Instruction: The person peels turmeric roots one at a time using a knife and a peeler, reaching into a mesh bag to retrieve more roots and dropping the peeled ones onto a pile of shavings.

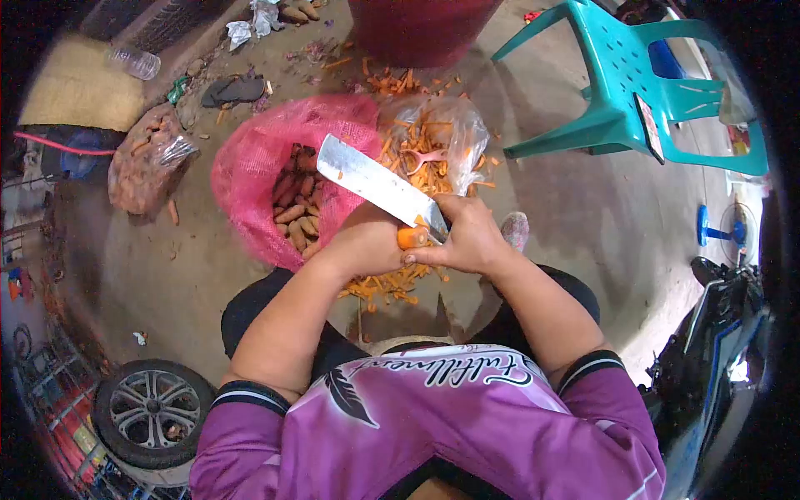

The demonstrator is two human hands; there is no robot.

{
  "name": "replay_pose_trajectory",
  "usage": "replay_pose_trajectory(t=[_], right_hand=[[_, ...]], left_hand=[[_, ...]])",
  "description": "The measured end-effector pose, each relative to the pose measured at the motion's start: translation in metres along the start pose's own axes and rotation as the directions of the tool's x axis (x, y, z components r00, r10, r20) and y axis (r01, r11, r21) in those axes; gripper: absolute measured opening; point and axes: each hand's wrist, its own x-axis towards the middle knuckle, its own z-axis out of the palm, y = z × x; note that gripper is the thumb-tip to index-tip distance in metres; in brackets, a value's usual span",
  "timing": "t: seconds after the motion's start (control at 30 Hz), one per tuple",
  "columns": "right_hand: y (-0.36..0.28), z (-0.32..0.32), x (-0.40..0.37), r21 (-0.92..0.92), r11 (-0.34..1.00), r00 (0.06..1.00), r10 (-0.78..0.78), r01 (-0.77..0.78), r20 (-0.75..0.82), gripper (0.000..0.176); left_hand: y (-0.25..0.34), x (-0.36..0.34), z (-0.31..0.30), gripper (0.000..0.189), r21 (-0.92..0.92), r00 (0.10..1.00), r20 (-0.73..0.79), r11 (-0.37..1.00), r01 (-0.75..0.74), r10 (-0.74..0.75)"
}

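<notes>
My left hand (372,239) is closed around a peeled orange sweet potato (412,238), and only its end shows. In my right hand (472,234) is a large knife (375,177) with a broad blade, which points up and left across the sweet potato. The right thumb lies against the sweet potato near the blade. Below and beyond the hands, orange cut sticks (385,282) are heaped. A pink peeler (426,158) lies among more sticks on a clear plastic bag (468,137).
A pink mesh sack (250,158) of unpeeled sweet potatoes stands open at left, with a filled plastic bag (148,162) farther left. A red tub (421,33) stands ahead. At right are a green plastic chair (600,75) and a motorcycle (708,350); a wheel (154,412) lies lower left.
</notes>
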Motion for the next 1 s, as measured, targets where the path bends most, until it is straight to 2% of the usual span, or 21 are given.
replay_pose_trajectory(t=[0.07, 0.13, 0.17, 0.27, 0.37, 0.53, 0.57, 0.6, 0.63, 0.67, 0.73, 0.77, 0.87, 0.97, 1.0], right_hand=[[0.001, 0.002, -0.001, -0.019, 0.999, 0.999, -0.044, 0.043, -0.029, 0.063], [0.001, 0.004, -0.001, -0.047, 0.995, 0.994, -0.094, 0.091, -0.063, 0.063], [0.001, 0.004, -0.001, -0.053, 0.994, 0.995, -0.097, 0.095, -0.032, 0.063], [0.002, 0.005, 0.000, -0.078, 0.990, 0.992, -0.115, 0.119, 0.044, 0.062], [0.003, 0.010, 0.001, -0.089, 0.981, 0.983, -0.163, 0.171, 0.083, 0.061], [0.001, 0.014, 0.000, -0.026, 0.970, 0.965, -0.238, 0.243, 0.111, 0.053], [0.004, 0.019, 0.000, 0.191, 0.976, 0.989, -0.121, 0.103, 0.087, 0.050], [0.007, 0.024, 0.003, 0.400, 0.916, 0.996, 0.002, -0.036, 0.085, 0.048], [0.010, 0.025, 0.006, 0.587, 0.793, 0.987, 0.121, -0.161, 0.107, 0.046], [0.016, 0.020, 0.009, 0.569, 0.800, 0.981, 0.168, -0.193, 0.097, 0.047], [0.020, 0.007, 0.015, 0.534, 0.804, 0.963, 0.260, -0.260, 0.076, 0.051], [0.023, 0.005, 0.017, 0.358, 0.901, 0.968, 0.249, -0.245, 0.037, 0.057], [0.017, 0.003, 0.008, 0.134, 0.990, 0.996, -0.042, 0.052, -0.077, 0.058], [0.003, 0.002, 0.005, 0.132, 0.991, 1.000, 0.026, -0.026, 0.003, 0.067], [-0.001, 0.001, 0.005, 0.114, 0.992, 0.998, 0.043, -0.047, 0.044, 0.061]], left_hand=[[0.005, 0.000, -0.005, 0.037, -0.007, 0.983, 0.151, 0.994, 0.110, -0.108], [-0.013, 0.004, 0.008, 0.034, -0.070, 0.997, 0.053, 0.996, -0.049, 0.053], [-0.023, 0.006, 0.016, 0.033, -0.095, 0.991, 0.001, 0.987, -0.131, 0.132], [-0.042, 0.009, 0.029, 0.030, -0.235, 0.978, 0.062, 0.955, -0.180, 0.200], [-0.036, 0.007, 0.014, 0.028, -0.240, 0.929, 0.229, 0.942, -0.234, 0.289], [-0.046, 0.003, 0.019, 0.023, -0.364, 0.919, 0.169, 0.889, -0.278, 0.357], [-0.043, 0.003, 0.019, 0.023, -0.464, 0.951, 0.166, 0.872, -0.158, 0.261], [-0.033, 0.002, 0.015, 0.023, -0.563, 0.974, 0.161, 0.826, -0.045, 0.162], [-0.030, 0.006, 0.010, 0.023, -0.567, 0.976, 0.208, 0.821, 0.071, 0.059], [-0.037, 0.010, 0.015, 0.028, -0.648, 0.978, 0.198, 0.757, 0.078, 0.068], [-0.037, 0.009, 0.014, 0.026, -0.629, 0.984, 0.165, 0.775, 0.055, 0.064], [-0.037, 0.009, 0.014, 0.025, -0.619, 0.987, 0.147, 0.784, 0.043, 0.062], [-0.035, 0.008, 0.013, 0.021, -0.588, 0.990, 0.105, 0.809, -0.014, 0.094], [-0.028, 0.004, 0.014, 0.028, -0.599, 0.998, 0.045, 0.801, -0.006, 0.041], [-0.026, 0.003, 0.015, 0.030, -0.636, 0.999, 0.023, 0.772, -0.007, 0.028]])
